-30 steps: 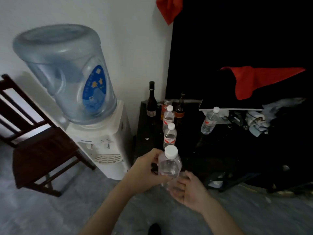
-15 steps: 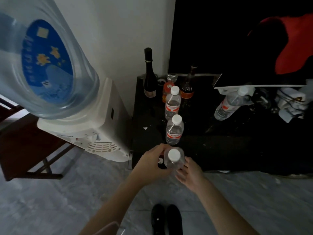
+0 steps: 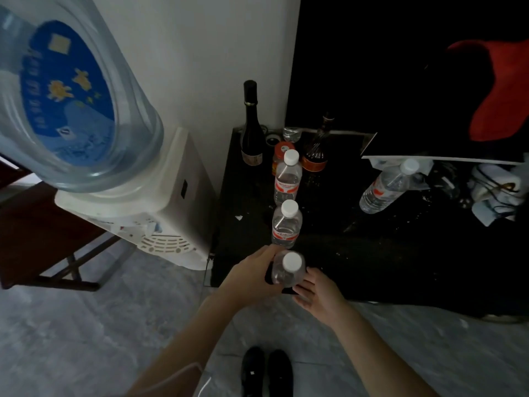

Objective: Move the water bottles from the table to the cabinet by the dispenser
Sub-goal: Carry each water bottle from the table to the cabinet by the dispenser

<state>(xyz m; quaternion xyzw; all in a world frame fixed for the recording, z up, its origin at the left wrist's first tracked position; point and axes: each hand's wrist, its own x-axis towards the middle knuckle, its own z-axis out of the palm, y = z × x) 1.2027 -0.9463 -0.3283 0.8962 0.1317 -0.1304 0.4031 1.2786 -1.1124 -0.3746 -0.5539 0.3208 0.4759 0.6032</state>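
Observation:
A clear water bottle point(image 3: 288, 270) with a white cap stands upright at the front edge of the black cabinet point(image 3: 246, 224). My left hand point(image 3: 252, 272) wraps its left side. My right hand point(image 3: 317, 290) touches its lower right with loose fingers. Two more water bottles with red labels stand in a row behind it, one close point(image 3: 286, 224) and one further back point(image 3: 287, 179). Another water bottle point(image 3: 386, 187) lies tilted on the dark table to the right.
The white water dispenser point(image 3: 160, 213) with its big blue jug point(image 3: 63, 104) stands left of the cabinet. A dark wine bottle point(image 3: 251, 127), an orange-capped jar point(image 3: 282, 151) and a brown bottle point(image 3: 316, 150) crowd the cabinet's back. A wooden chair point(image 3: 34, 239) is far left. My shoes point(image 3: 266, 373) are below.
The view has come closer and tilted down. Both hands have brought the bottle down onto the cabinet's front edge, in line with the two standing bottles.

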